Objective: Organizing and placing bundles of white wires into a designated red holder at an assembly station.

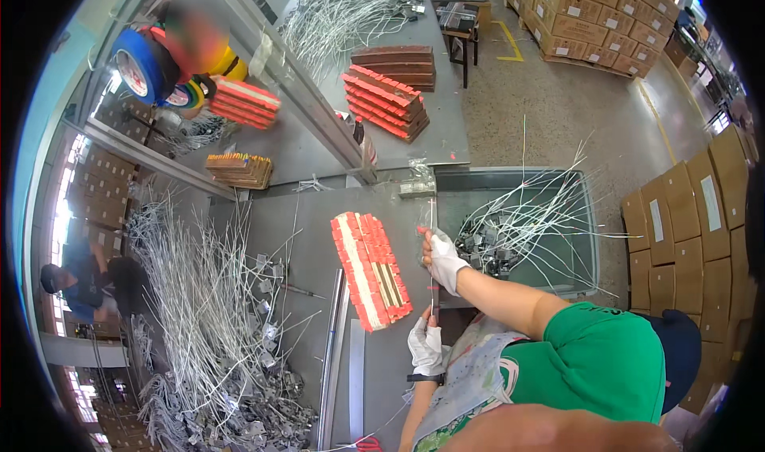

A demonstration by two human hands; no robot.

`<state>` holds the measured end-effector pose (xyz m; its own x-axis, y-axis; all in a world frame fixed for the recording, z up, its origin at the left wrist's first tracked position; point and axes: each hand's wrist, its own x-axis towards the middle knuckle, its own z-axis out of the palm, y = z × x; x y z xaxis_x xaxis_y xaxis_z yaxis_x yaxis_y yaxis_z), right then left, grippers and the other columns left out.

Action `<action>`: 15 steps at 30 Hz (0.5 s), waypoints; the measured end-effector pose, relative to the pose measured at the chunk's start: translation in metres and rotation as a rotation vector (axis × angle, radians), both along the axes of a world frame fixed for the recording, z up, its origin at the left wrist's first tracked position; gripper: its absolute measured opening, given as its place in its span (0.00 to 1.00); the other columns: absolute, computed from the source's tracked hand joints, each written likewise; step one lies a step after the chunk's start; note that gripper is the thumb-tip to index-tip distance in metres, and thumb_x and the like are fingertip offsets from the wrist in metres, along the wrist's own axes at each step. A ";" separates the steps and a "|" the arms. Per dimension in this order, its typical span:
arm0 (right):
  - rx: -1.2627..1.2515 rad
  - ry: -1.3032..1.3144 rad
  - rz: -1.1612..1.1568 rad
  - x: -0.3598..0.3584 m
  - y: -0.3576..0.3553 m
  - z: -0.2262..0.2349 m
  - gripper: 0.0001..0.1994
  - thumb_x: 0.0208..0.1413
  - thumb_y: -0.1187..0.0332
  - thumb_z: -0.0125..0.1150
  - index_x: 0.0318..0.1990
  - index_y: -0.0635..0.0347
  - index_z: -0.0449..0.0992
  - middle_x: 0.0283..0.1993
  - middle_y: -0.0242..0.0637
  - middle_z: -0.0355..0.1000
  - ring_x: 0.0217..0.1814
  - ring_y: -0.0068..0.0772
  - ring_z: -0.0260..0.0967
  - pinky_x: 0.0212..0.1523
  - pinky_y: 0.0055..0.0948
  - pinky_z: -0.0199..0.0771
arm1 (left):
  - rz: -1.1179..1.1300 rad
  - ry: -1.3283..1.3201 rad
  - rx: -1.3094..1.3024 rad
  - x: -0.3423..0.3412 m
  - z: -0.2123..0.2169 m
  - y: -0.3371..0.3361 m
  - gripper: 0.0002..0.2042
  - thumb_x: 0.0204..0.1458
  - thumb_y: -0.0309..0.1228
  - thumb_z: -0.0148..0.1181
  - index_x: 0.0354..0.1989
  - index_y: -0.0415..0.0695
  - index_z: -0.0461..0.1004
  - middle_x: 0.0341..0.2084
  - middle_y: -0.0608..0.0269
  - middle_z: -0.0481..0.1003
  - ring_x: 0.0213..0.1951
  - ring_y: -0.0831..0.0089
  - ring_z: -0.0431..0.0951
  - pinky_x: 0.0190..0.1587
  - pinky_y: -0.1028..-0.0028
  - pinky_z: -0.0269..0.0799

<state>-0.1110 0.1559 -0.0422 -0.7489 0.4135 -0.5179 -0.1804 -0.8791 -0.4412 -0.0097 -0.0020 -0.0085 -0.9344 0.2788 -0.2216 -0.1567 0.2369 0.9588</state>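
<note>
Centrally in the head view, the person's right hand (448, 262), in a white fingerless glove, curls its fingers around a narrow strip (433, 291) seen almost edge-on; where the strip stops and the tabletop's edge begins is hard to make out. The left hand (427, 347), gloved alike, has its fingertips at the strip's lower end, but whether they grip it cannot be told. Just left of both hands, a red-taped block (371, 272) lies on the grey tabletop (390, 201). The right forearm (510, 292) hides part of a grey-green plastic bin (591, 229), whose wired parts (490, 241) overlap too densely to separate. Rolls of tape (155, 57) hang beside a blurred patch (191, 33). The lower edge cuts off red-handled scissors (368, 444) and out-of-focus skin (526, 430). A co-worker (80, 284) at far left is small and indistinct.
</note>
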 end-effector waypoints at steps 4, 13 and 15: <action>0.017 -0.186 0.155 -0.013 0.018 -0.018 0.09 0.57 0.61 0.49 0.40 0.53 0.65 0.17 0.22 0.51 0.14 0.15 0.43 0.12 0.15 0.45 | -0.086 0.074 -0.277 -0.011 0.019 0.014 0.14 0.48 0.27 0.53 0.45 0.41 0.72 0.26 0.58 0.72 0.29 0.70 0.72 0.35 0.74 0.66; 0.035 -0.181 0.341 0.004 0.032 -0.019 0.12 0.52 0.61 0.55 0.40 0.57 0.68 0.26 0.31 0.64 0.24 0.22 0.60 0.24 0.19 0.63 | 0.013 0.271 -0.308 -0.019 0.009 0.029 0.12 0.42 0.25 0.58 0.38 0.42 0.75 0.20 0.58 0.67 0.26 0.64 0.70 0.31 0.69 0.65; 0.155 -0.159 0.442 0.028 0.035 -0.011 0.16 0.51 0.61 0.58 0.42 0.61 0.67 0.37 0.39 0.69 0.38 0.32 0.69 0.40 0.28 0.70 | 0.008 0.299 -0.327 -0.019 -0.002 0.027 0.12 0.41 0.25 0.59 0.37 0.42 0.76 0.20 0.58 0.67 0.26 0.64 0.70 0.31 0.68 0.65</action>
<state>-0.0825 0.1913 -0.0535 -0.7865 0.1557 -0.5976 0.2752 -0.7779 -0.5649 -0.0291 0.0252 -0.0110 -0.9728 0.2311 -0.0162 0.1132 0.5355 0.8369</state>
